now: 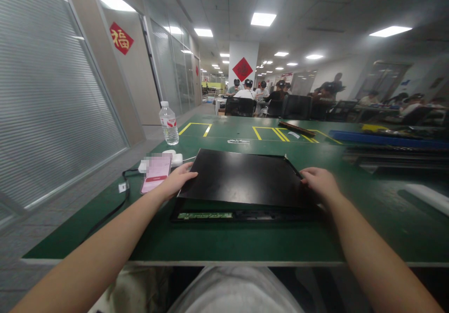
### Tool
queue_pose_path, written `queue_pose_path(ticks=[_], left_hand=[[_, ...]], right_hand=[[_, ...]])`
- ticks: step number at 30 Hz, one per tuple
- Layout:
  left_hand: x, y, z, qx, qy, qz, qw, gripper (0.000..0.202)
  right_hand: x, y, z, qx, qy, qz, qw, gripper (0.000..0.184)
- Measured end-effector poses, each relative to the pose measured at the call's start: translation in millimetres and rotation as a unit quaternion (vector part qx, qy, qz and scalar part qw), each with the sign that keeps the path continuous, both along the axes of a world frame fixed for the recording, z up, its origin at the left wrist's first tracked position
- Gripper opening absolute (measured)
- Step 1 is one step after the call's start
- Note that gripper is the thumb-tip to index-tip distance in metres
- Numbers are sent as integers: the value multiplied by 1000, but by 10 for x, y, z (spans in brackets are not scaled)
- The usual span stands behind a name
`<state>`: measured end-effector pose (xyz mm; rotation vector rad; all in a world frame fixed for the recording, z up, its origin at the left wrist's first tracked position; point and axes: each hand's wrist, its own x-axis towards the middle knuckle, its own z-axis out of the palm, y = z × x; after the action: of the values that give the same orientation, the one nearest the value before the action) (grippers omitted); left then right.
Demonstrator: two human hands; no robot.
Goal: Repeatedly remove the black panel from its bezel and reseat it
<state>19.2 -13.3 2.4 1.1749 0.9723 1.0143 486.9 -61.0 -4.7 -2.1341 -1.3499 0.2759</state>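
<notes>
A flat black panel [245, 177] lies on the green table [224, 245], its near edge raised over a black base with a green circuit strip [205, 215] showing underneath. My left hand [178, 178] grips the panel's left edge, fingers curled on it. At the panel's right edge my right hand [321, 182] holds on in the same way.
A phone [156, 173] with a pink screen, a white charger and a black cable [119, 196] lie left of the panel. A water bottle [169, 123] stands at the back left. Dark trays [393, 156] and a blue strip lie at the right. Several people sit at far desks.
</notes>
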Motion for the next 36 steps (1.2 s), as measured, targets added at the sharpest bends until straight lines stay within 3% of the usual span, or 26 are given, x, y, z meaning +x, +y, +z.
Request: queue_pose_path(ticks=[7,12,36], left_hand=[[4,13,-5,-3,15,20,1000,52],[-2,26,-29,-5,7,16,1000,53],[7,-8,6,5,24,17,1000,48]], right_hand=[[-46,-13,16,11,-117,52,992,33],[-50,-14,-8,3,-168,50,984,35],[5,4,-21,8,-142,54,988,34]])
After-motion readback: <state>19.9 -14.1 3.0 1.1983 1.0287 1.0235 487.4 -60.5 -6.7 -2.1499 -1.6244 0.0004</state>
